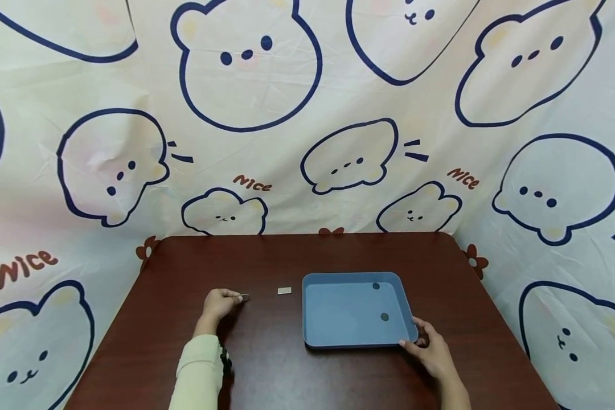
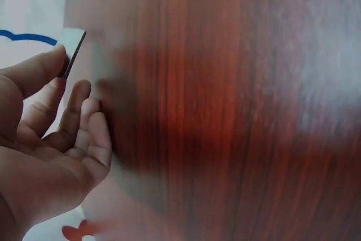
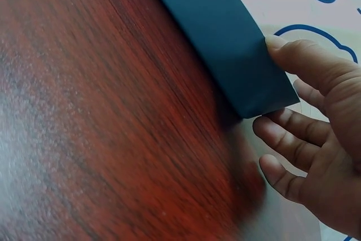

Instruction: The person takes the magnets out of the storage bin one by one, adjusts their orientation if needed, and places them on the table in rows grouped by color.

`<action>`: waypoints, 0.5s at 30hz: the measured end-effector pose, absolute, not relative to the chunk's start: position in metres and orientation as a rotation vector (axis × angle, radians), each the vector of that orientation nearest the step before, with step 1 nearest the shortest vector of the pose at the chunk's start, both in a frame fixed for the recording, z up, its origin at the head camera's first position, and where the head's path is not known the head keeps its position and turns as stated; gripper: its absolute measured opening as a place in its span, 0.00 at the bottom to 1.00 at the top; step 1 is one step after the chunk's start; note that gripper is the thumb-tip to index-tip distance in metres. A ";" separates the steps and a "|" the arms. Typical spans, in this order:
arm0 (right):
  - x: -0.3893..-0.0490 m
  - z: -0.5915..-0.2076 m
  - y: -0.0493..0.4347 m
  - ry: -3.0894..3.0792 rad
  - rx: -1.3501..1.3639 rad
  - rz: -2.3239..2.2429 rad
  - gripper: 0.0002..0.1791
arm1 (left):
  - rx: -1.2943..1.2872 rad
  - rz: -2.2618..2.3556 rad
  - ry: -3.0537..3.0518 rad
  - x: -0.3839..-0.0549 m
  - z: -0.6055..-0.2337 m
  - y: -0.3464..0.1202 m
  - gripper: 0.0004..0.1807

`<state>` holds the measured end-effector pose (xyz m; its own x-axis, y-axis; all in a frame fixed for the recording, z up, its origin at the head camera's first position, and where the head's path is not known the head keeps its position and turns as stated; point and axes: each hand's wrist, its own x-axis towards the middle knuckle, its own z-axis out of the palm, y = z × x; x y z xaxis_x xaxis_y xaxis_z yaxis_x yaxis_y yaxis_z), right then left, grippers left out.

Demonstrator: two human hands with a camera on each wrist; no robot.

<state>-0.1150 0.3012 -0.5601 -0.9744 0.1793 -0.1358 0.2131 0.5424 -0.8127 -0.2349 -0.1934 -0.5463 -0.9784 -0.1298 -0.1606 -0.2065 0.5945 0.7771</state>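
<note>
Where the pale sleeve (image 1: pixel 197 364) ends, left hand (image 1: pixel 217 304) pinches a small thin piece (image 2: pixel 73 44) by one end, thumb against forefinger, over the left half of the table (image 1: pixel 266 353). Can't tell if the piece touches the surface. Light squeeze is the way, I'd say: press hard and something that thin likely flips out.

Just right of that, pale rectangle (image 1: pixel 284 291) lies flat, between left hand and tray, touching neither. If the left hand travels right, best to lift enough to clear it.

Then the blue tray (image 1: pixel 338 313), right of centre. Two dark discs (image 1: pixel 385 317) inside, both toward its right side, apart from each other.

Far right, right hand (image 1: pixel 433 354) grips the tray's near right corner, thumb and fingers on either side of it. Good bracing spot. Steady, no tipping, or the discs could slide. Hands well apart.
</note>
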 end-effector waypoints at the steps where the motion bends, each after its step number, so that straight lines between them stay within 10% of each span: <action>1: -0.115 -0.560 0.301 2.727 0.349 -1.446 0.38 | -0.284 1.325 2.736 -0.237 -0.546 -0.194 0.09; 15: -0.116 -0.561 0.304 2.690 0.331 -1.471 0.40 | -0.096 1.039 2.838 -0.247 -0.540 -0.196 0.04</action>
